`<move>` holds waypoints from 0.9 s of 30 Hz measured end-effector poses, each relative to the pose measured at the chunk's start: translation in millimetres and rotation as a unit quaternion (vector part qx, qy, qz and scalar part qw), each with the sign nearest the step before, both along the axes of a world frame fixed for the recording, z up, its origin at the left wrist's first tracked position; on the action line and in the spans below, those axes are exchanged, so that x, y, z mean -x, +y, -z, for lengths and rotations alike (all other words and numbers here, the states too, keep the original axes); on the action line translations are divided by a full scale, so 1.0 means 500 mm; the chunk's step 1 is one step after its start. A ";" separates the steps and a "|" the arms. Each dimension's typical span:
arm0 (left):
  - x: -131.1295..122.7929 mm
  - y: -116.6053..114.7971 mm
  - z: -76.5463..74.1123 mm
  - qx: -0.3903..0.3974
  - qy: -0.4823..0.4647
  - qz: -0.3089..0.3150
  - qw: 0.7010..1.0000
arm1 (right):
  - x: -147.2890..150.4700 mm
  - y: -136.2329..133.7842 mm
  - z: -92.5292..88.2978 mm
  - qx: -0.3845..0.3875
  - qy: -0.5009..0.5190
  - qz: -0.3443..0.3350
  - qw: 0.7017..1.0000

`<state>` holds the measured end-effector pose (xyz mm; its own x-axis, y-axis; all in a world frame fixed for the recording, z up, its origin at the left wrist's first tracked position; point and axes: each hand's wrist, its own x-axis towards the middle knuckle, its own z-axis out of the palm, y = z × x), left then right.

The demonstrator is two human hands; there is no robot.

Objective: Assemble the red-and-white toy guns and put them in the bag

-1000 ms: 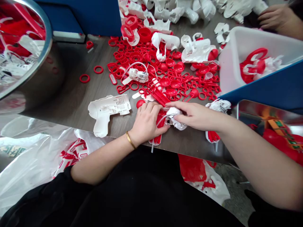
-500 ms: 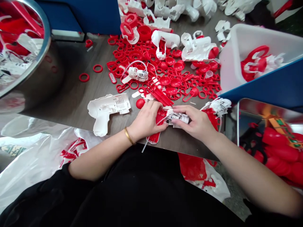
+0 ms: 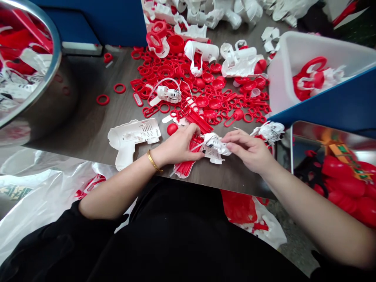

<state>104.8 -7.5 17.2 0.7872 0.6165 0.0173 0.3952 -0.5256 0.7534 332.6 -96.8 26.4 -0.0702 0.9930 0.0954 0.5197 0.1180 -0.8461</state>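
Near the table's front edge my left hand [image 3: 179,147] is closed around a toy gun half [image 3: 184,169] filled with red parts. Its white, perforated end [image 3: 214,156] sticks out to the right. My right hand [image 3: 249,150] pinches a small white mechanism [image 3: 216,143] with dark wires, tilted above that end. A pale thin tube runs from the mechanism toward my left hand. Left of my hands lies an empty white toy gun shell half [image 3: 126,139], and a red ball-like piece [image 3: 172,129] sits beside my left fingers.
Beyond my hands spreads a heap of red rings and cups [image 3: 202,90], with another white mechanism [image 3: 169,94] on it. A steel pot [image 3: 55,78] stands left. At right are a translucent bin [image 3: 282,74], a blue panel [image 3: 329,102] and a metal tray [image 3: 291,149].
My right hand has lifted and tilted the white mechanism, baring more of the perforated shell under it. My left hand still holds the toy gun half. The whole view has shifted slightly.
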 end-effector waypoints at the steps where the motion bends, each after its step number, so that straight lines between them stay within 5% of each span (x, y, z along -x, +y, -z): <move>1: 0.002 -0.001 0.001 -0.001 -0.007 0.001 1.000 | 0.002 0.001 -0.005 0.009 -0.022 -0.023 0.999; 5: 0.007 -0.007 0.011 -0.013 -0.031 -0.007 0.999 | 0.016 -0.002 -0.028 0.012 -0.135 -0.090 0.987; 9: 0.007 -0.008 0.013 -0.008 -0.042 -0.006 0.999 | 0.026 -0.011 -0.038 -0.011 -0.207 -0.069 0.976; 17: -0.001 0.002 -0.015 0.038 0.019 -0.014 0.999 | 0.001 -0.013 -0.030 0.072 -0.160 -0.052 0.983; 22: -0.008 0.008 -0.026 0.055 0.046 -0.026 0.997 | -0.015 0.013 -0.019 0.169 -0.014 -0.051 0.984; 27: -0.010 0.004 -0.027 0.067 0.058 -0.041 0.995 | -0.030 0.022 -0.027 0.110 -0.086 -0.034 0.990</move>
<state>109.7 -5.5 31.0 0.7256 0.6698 -0.1576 0.5212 -0.3854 0.7615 347.7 -85.7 39.9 -0.1347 0.9806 -0.1421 0.6547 -0.0196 -0.7556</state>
